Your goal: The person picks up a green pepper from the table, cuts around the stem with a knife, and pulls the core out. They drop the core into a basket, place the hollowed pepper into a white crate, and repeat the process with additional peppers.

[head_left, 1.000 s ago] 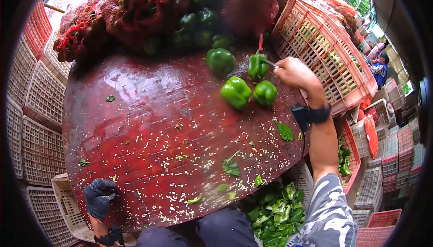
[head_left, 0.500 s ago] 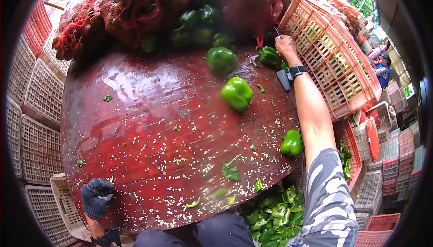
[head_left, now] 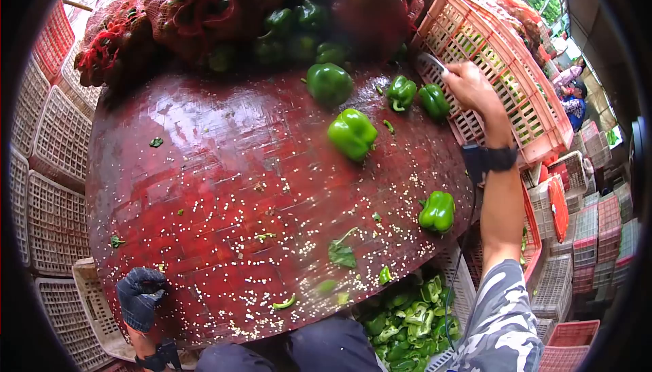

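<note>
My right hand [head_left: 470, 85] is closed on the handle of a knife [head_left: 430, 64], whose silver blade points up and left beside the leaning pink crate. Just left of this hand lies a dark green bell pepper [head_left: 434, 102], with a smaller green pepper [head_left: 401, 92] next to it. My left hand [head_left: 141, 299], in a dark glove, rests with curled fingers at the table's front left edge; nothing shows in it. On the red table [head_left: 224, 168] are also a light green bell pepper [head_left: 352, 134], a darker one [head_left: 329, 84] behind it, and another pepper [head_left: 437, 212] near the right edge.
Red mesh sacks [head_left: 197, 12] and more peppers line the table's back. A pink crate [head_left: 499, 77] leans at the right. Below the front edge, a crate holds cut green peppers [head_left: 411, 321]. Seeds and scraps dot the table. Stacked crates [head_left: 61, 222] stand left; people [head_left: 574, 104] are far right.
My right hand has moved right and slightly down with the knife, whose blade now shows broadside. A smaller pepper now shows beside the dark one, which sits farther right. My left hand has hardly moved.
</note>
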Tool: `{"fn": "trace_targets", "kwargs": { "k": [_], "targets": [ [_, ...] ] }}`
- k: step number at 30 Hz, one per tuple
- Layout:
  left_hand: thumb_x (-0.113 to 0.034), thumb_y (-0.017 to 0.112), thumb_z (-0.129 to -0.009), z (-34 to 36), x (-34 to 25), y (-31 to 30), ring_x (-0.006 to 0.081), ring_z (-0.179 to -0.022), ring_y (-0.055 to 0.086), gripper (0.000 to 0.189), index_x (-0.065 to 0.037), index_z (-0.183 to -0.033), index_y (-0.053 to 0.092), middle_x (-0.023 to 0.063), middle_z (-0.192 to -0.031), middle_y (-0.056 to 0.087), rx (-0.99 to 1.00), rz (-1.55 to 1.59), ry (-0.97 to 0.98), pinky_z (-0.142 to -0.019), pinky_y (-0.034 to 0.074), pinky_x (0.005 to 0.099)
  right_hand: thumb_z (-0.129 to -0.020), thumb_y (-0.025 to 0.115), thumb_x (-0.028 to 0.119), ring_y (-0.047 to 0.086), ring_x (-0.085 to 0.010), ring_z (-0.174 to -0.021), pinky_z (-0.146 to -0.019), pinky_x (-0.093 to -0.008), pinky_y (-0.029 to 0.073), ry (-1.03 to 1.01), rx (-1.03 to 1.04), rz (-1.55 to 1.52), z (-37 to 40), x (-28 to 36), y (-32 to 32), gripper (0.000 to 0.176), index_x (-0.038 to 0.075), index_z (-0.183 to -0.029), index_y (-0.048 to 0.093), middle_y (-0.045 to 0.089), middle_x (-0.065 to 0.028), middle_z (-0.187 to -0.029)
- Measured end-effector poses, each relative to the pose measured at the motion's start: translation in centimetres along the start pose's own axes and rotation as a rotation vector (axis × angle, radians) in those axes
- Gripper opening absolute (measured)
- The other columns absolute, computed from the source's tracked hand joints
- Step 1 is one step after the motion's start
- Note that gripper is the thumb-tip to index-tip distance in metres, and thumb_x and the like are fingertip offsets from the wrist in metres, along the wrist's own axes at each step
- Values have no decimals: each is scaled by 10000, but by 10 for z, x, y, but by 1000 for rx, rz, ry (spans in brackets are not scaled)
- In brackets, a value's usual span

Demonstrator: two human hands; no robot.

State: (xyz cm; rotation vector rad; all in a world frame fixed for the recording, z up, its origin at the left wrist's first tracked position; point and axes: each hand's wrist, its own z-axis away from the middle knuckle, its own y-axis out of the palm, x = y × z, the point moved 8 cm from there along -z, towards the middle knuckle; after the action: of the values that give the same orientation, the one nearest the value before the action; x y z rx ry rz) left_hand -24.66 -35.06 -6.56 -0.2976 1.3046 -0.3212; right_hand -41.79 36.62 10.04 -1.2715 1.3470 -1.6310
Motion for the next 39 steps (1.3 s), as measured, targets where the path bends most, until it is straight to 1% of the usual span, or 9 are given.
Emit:
{"fn": "trace_targets", "kwargs": {
  "k": [9,11,17,23,25,27,29,35,39],
  "targets": [
    [179,653,-625,0,-12,7,141,-878,682,365,-17,-930,690,55,-926,719,12,-43,-31,-799,562,295,-931,519,292,733,-287,-742,-733,-416,576,103,-186,-151,-150,-29,70,345,61,-1072,732,736,-174,-829],
    [176,654,-621,0,-6,5,144,-868,680,365,-17,-929,690,54,-915,714,-1,-7,-24,-795,561,299,-946,480,311,649,-207,-558,-519,-376,518,97,-105,-125,-166,-36,87,339,49,-912,692,677,-78,-697],
    [161,651,-629,1,-8,7,144,-848,671,348,-17,-926,689,47,-894,703,-33,19,35,-773,554,295,-880,565,192,583,-162,-480,-462,-341,472,28,348,90,-87,-12,47,266,0,-728,670,618,-59,-603],
    [161,648,-652,-2,-1,5,145,-847,675,325,-15,-922,687,51,-900,708,-34,63,-4,-777,556,295,-928,573,245,567,-107,-507,-458,-297,457,54,107,-290,-8,-5,-3,257,17,-939,690,602,-20,-655],
    [162,651,-652,-3,-4,4,146,-848,679,327,-15,-926,687,51,-901,711,-20,43,10,-778,557,294,-945,583,297,660,-143,-620,-597,-309,554,-128,-249,-7,-40,-13,1,334,56,-1142,706,704,-61,-807],
    [163,655,-653,-4,-5,3,146,-849,682,330,-15,-929,687,50,-902,714,-16,23,25,-779,558,293,-924,581,326,717,-247,-758,-762,-385,574,-58,-90,-339,-49,7,40,366,62,-1142,710,739,-137,-909],
    [167,664,-646,-6,-3,4,146,-855,688,350,-17,-943,690,49,-902,719,-6,-33,41,-781,562,291,-932,569,339,698,-302,-828,-823,-425,539,-473,-376,1,-55,51,51,392,24,-1122,703,720,-143,-895],
    [172,681,-639,-6,-3,4,145,-865,689,357,-19,-941,686,49,-912,720,-14,0,39,-792,569,293,-910,511,317,636,-422,-1121,-991,-485,497,-187,-78,0,-117,127,93,397,26,-1079,722,672,-273,-1149],
    [175,690,-631,-5,3,2,145,-876,687,361,-22,-935,682,51,-922,719,-24,35,31,-793,568,293,-941,505,329,634,-431,-1122,-985,-502,496,-196,-448,-213,-113,165,59,386,46,-1099,717,671,-267,-1157]
  ]
}}
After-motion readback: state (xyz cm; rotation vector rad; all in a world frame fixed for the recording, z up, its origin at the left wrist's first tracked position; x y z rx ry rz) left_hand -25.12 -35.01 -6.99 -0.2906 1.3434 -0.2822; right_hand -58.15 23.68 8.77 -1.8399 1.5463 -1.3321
